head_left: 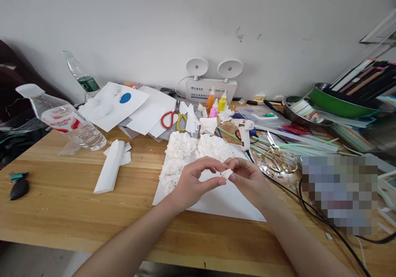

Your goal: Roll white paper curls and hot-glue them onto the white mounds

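Note:
A small folded piece of white paper [227, 174] is between my two hands, over a white sheet [222, 200]. My right hand [247, 178] pinches it between thumb and fingers. From the other side, the thumb and index fingertip of my left hand [198, 180] close on its edge. Behind and left of my hands, clusters of white ruffled paper pieces [181, 145] cover the back and left of the sheet. My left hand partly hides the nearest cluster.
A white glue gun [244, 132] with a black cord and gold-handled scissors [280, 157] are at the right. Paint bottles [213, 107], red-handled scissors [168, 120] and paper strips [189, 118] lie behind. A water bottle [71, 124] and folded paper [109, 169] sit left.

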Tool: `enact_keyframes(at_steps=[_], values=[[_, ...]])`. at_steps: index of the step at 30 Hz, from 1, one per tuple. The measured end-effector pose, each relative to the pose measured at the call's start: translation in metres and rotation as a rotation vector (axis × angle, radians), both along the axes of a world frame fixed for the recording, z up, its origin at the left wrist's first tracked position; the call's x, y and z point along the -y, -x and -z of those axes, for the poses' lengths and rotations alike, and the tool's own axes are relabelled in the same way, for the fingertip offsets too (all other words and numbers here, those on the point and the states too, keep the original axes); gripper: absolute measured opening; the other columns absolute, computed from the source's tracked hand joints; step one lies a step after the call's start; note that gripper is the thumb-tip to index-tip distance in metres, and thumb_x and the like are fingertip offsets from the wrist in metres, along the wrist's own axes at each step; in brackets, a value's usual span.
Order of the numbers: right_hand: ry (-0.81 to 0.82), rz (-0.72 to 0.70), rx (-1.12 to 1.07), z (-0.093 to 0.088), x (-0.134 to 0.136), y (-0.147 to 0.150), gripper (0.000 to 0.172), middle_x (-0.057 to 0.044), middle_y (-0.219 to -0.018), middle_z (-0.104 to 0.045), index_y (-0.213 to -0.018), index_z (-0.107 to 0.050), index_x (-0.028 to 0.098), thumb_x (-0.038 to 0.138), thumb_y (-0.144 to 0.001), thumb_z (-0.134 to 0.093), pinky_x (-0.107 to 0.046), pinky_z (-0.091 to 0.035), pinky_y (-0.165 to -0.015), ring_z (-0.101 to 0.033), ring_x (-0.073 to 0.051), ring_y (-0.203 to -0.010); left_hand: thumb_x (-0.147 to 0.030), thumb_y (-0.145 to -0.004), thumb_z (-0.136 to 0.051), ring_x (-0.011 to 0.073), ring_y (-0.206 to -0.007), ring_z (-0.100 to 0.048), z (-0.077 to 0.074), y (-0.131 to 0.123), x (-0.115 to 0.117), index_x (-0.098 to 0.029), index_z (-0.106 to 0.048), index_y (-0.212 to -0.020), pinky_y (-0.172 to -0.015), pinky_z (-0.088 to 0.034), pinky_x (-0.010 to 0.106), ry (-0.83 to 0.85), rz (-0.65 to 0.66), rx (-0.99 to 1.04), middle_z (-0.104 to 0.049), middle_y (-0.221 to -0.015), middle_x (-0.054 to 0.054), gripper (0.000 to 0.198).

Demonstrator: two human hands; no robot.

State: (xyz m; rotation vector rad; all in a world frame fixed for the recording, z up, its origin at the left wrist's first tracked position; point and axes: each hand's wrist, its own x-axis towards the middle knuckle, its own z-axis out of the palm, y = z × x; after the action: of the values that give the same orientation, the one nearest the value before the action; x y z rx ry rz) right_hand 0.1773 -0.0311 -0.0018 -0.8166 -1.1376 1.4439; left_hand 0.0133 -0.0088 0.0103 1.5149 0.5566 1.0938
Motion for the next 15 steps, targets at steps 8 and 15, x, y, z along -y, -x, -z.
enact_keyframes(at_steps=[8, 15], values=[[-0.049, 0.173, 0.126, 0.003, 0.004, 0.006, 0.011, 0.001, -0.077, -0.061, -0.079, -0.068, 0.028, 0.024, -0.069, -0.067, -0.025, -0.046, -0.066, -0.054, -0.012, -0.074, -0.021, -0.069, -0.068, 0.0155, -0.077, -0.054, 0.003, -0.001, -0.001, -0.019, -0.065, -0.081, -0.071, -0.043, 0.029, -0.018, -0.096, -0.010, -0.063, -0.079, 0.004, 0.012], [-0.201, 0.331, 0.289, 0.001, 0.010, 0.011, 0.016, -0.001, -0.081, -0.065, -0.083, -0.070, 0.030, 0.019, -0.073, -0.063, -0.030, -0.047, -0.069, -0.057, -0.015, -0.077, -0.021, -0.068, -0.069, 0.0158, -0.076, -0.054, 0.005, -0.001, -0.002, -0.018, -0.063, -0.080, -0.071, -0.043, 0.030, -0.080, -0.148, -0.026, -0.062, -0.078, 0.004, 0.014]])
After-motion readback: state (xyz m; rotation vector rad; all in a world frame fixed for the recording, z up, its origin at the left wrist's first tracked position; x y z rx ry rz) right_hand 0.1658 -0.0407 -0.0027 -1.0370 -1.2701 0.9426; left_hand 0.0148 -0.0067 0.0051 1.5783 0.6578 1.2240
